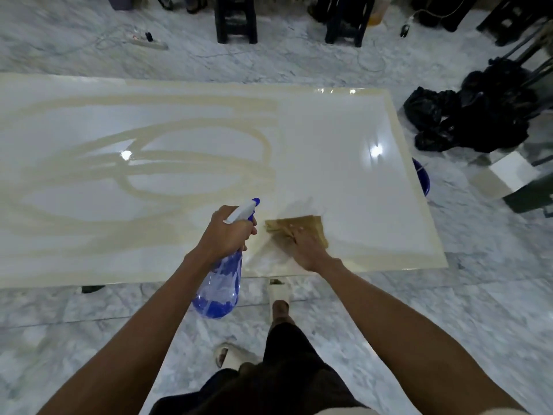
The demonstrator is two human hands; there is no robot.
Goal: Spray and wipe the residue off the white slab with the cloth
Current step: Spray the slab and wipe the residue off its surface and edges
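The white slab [329, 139] lies flat and low over a grey marbled floor [449, 310], and it serves as the landmark here. Tan residue [185, 175] loops in broad swirls across the slab's left and middle parts and runs as a band along its far, right and near edges, while the right part looks glossy and mostly clean. Near the slab's front edge, the left hand [226, 232] has its grip wrapped round the neck of a clear blue spray bottle [220, 286], fingers curled at the white-and-blue trigger head, whose nozzle points out over the slab; the bottle's body hangs down past the slab's front edge. Just right of the bottle, the right hand [308, 245] presses flat, fingers fairly straight, on a folded tan cloth [302, 227] that lies on the slab close to that same front edge. The cloth is somewhat blurred, so its folds are hard to make out. Below the slab's front edge, a foot in a pale sandal [278, 292] stands on the floor. Beyond the slab's right edge sit black plastic bags [466, 121], and a blue basin [423, 178] peeks out from under that edge.
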